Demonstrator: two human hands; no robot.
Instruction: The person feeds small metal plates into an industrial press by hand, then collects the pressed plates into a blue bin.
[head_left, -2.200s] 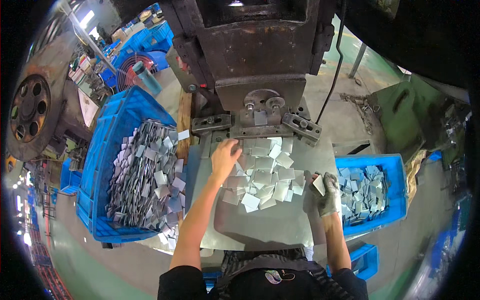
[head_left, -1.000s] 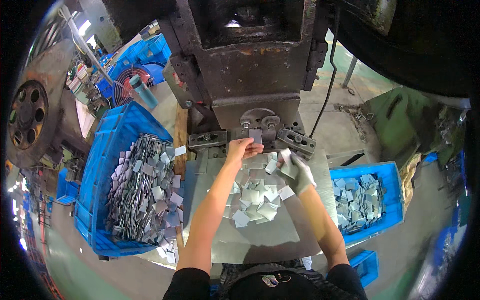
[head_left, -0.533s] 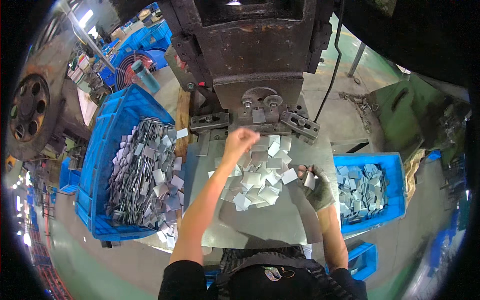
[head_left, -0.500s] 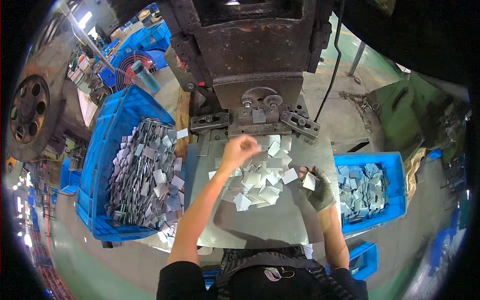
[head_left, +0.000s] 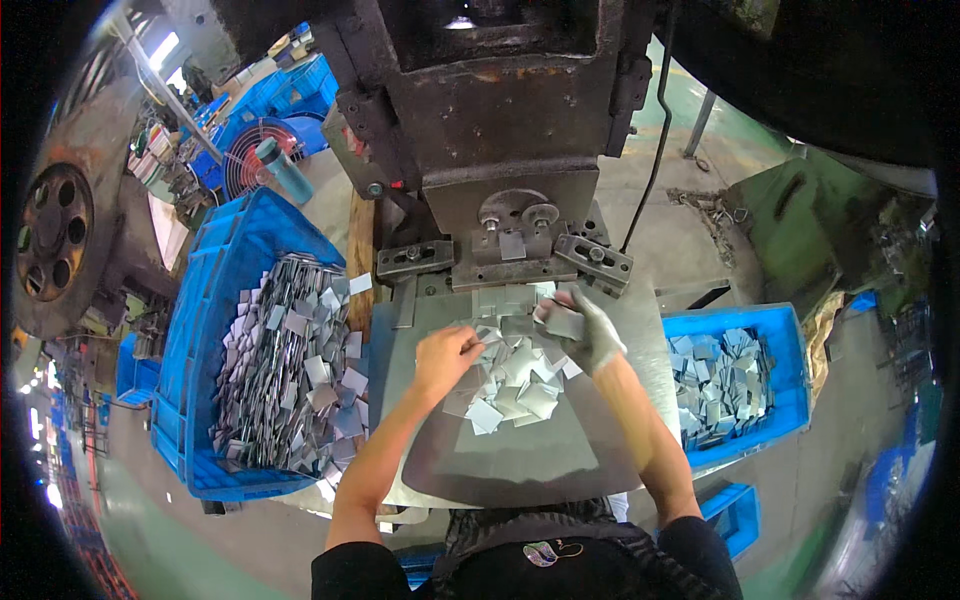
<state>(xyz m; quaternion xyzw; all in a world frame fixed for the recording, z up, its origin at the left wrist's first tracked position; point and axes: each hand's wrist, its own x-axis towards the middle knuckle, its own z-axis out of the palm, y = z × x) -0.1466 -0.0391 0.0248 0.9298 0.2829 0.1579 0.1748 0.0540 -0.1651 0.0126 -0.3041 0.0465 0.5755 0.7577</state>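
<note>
A loose pile of small square metal plates (head_left: 518, 375) lies on the sheet-metal work table (head_left: 500, 465) in front of the press. My left hand (head_left: 447, 360), bare, is at the pile's left side with thumb and fingers pinched together; whether a plate is between the fingertips I cannot make out. My right hand (head_left: 597, 340), in a pale glove, is over the pile's far right side, its fingers closed on a square metal plate (head_left: 565, 322). Beyond the hands, one plate (head_left: 512, 245) stands in the die (head_left: 515, 270) of the press.
The dark press ram (head_left: 510, 120) hangs over the die, with clamps (head_left: 415, 258) bolted beside it. At the left stands a large blue crate (head_left: 190, 350) full of plates; at the right is a smaller blue crate (head_left: 793, 385) with more plates. A bottle (head_left: 285, 170) stands far left.
My left hand has drawn back from the die side toward me and to the left. The right hand has moved forward and left over the pile, still holding a plate.
</note>
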